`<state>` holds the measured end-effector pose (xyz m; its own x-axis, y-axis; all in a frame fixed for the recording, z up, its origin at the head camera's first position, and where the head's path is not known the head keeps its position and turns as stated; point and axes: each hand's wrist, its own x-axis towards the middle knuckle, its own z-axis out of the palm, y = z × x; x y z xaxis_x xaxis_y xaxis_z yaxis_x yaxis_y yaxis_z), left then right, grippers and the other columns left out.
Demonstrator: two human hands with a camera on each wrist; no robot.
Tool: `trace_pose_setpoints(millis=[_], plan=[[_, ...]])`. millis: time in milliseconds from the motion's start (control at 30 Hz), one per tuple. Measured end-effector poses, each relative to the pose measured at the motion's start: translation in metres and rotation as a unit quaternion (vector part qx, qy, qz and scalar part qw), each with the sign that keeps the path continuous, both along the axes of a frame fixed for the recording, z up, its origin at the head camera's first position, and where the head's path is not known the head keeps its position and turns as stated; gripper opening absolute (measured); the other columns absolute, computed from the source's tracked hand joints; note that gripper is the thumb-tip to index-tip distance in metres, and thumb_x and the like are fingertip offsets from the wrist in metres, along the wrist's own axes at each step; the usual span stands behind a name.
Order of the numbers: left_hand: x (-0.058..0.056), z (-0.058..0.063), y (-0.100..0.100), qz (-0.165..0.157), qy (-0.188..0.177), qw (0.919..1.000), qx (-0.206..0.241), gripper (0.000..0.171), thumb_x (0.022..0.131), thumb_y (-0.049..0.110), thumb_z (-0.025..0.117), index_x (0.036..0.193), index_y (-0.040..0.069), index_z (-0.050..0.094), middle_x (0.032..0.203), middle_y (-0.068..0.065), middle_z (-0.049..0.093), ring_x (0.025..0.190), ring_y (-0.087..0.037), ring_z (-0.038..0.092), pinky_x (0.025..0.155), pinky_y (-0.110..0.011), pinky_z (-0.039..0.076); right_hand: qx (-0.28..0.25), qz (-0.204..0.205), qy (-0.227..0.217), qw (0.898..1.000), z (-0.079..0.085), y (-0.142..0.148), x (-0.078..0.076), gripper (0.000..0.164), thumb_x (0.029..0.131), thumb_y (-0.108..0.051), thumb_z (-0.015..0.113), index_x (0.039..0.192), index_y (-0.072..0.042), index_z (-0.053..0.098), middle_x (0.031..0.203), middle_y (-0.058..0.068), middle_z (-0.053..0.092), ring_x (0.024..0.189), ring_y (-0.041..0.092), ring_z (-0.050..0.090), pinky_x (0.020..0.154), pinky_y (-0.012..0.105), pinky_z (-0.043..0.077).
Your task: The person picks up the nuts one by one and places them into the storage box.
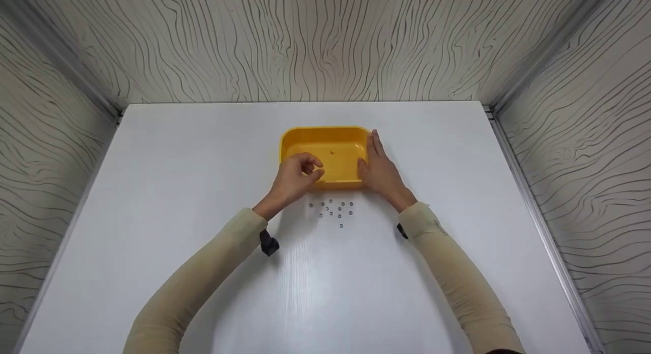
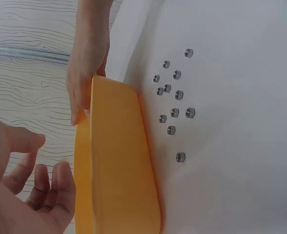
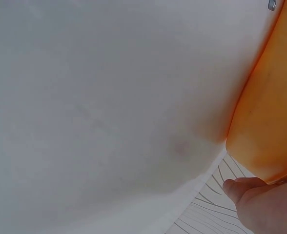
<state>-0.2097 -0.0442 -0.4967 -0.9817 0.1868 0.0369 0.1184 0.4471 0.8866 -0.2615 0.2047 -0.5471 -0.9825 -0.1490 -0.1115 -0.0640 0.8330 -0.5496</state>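
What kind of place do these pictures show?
Probably a work booth: a white table stands between patterned walls on three sides, with metal strips where the walls meet.

The left hand (image 2: pixel 9 204) is big and close, at the bottom left. Its fingers are bent, with a gap between the tips. It is right by the open top of an orange box (image 2: pixel 121 161). The right hand (image 2: pixel 87 58) holds the box at its far end. Twelve small, shiny metal nuts (image 2: pixel 179 95) lie on the white table (image 2: pixel 246 151) near the box, with one a bit away from the rest. Behind is a pale wall (image 2: pixel 26 92) with wavy lines and a grey metal strip (image 2: pixel 31 53)
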Motion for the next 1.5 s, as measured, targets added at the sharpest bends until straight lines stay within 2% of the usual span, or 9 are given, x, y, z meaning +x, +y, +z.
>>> trace_pose_setpoints(millis=[167,333,500,700,800,1033,1300,1500], plan=[[0.012,0.000,0.000,-0.035,0.015,0.9990,-0.023,0.012,0.097,0.012,0.072,0.105,0.005,0.075,0.103,-0.009,0.069,0.090,-0.021,0.061,0.084,-0.030,0.056,0.001,0.002,0.005,1.000,0.001,0.000,-0.001,0.077,0.111,-0.036,0.040,0.169,-0.011,-0.004,0.179,0.002,-0.013,0.164,0.033,0.022,0.134,0.049,0.024],[0.021,-0.003,-0.003,-0.068,0.040,0.9949,-0.063,0.015,0.097,0.009,0.070,0.108,0.002,0.078,0.100,-0.010,0.068,0.090,-0.021,0.063,0.082,-0.032,0.059,-0.002,-0.001,0.000,1.000,0.002,-0.001,-0.002,0.077,0.111,-0.037,0.040,0.170,-0.013,-0.004,0.179,0.000,-0.015,0.165,0.030,0.018,0.135,0.048,0.022],[0.028,-0.007,-0.005,-0.100,0.077,0.9873,-0.096,0.019,0.099,0.009,0.068,0.111,-0.001,0.079,0.107,-0.011,0.070,0.093,-0.020,0.066,0.084,-0.033,0.063,-0.010,-0.003,-0.003,1.000,0.001,-0.001,-0.001,0.077,0.111,-0.038,0.040,0.170,-0.014,-0.004,0.179,-0.002,-0.015,0.166,0.029,0.017,0.135,0.047,0.021],[0.037,-0.013,-0.006,-0.127,0.122,0.9748,-0.137,0.018,0.099,0.010,0.068,0.112,0.003,0.080,0.108,-0.009,0.070,0.098,-0.022,0.071,0.085,-0.033,0.064,-0.015,-0.003,0.000,1.000,-0.001,-0.002,-0.001,0.077,0.111,-0.037,0.041,0.170,-0.014,-0.003,0.179,-0.002,-0.015,0.166,0.028,0.015,0.136,0.047,0.020],[0.041,-0.017,-0.008,-0.144,0.140,0.9646,-0.170,0.019,0.099,0.009,0.068,0.114,0.003,0.078,0.111,-0.010,0.069,0.101,-0.025,0.071,0.086,-0.037,0.063,-0.013,-0.005,-0.004,1.000,-0.001,-0.003,-0.001,0.077,0.111,-0.037,0.041,0.170,-0.014,-0.004,0.179,-0.002,-0.015,0.166,0.028,0.014,0.135,0.048,0.021],[0.049,-0.032,-0.013,-0.170,0.183,0.9332,-0.258,0.021,0.099,0.009,0.068,0.118,0.004,0.075,0.114,-0.008,0.069,0.100,-0.025,0.070,0.087,-0.040,0.063,-0.009,-0.009,-0.003,1.000,0.001,-0.003,-0.001,0.078,0.110,-0.036,0.042,0.169,-0.010,-0.001,0.179,0.002,-0.013,0.166,0.030,0.017,0.135,0.048,0.023],[0.047,-0.054,-0.018,-0.186,0.241,0.8950,-0.326,0.024,0.099,0.007,0.067,0.121,0.001,0.072,0.115,-0.013,0.072,0.106,-0.028,0.070,0.097,-0.042,0.062,-0.007,-0.012,-0.004,1.000,-0.001,-0.001,-0.002,0.077,0.110,-0.037,0.043,0.170,-0.011,0.000,0.180,0.003,-0.011,0.166,0.028,0.017,0.135,0.046,0.023],[0.045,-0.062,-0.022,-0.194,0.270,0.8712,-0.361,0.022,0.100,0.004,0.064,0.121,0.000,0.071,0.114,-0.013,0.072,0.103,-0.028,0.072,0.090,-0.040,0.065,-0.010,-0.011,-0.009,1.000,-0.001,-0.001,-0.001,0.078,0.110,-0.037,0.043,0.170,-0.012,-0.002,0.179,-0.001,-0.014,0.166,0.028,0.015,0.135,0.047,0.021]])
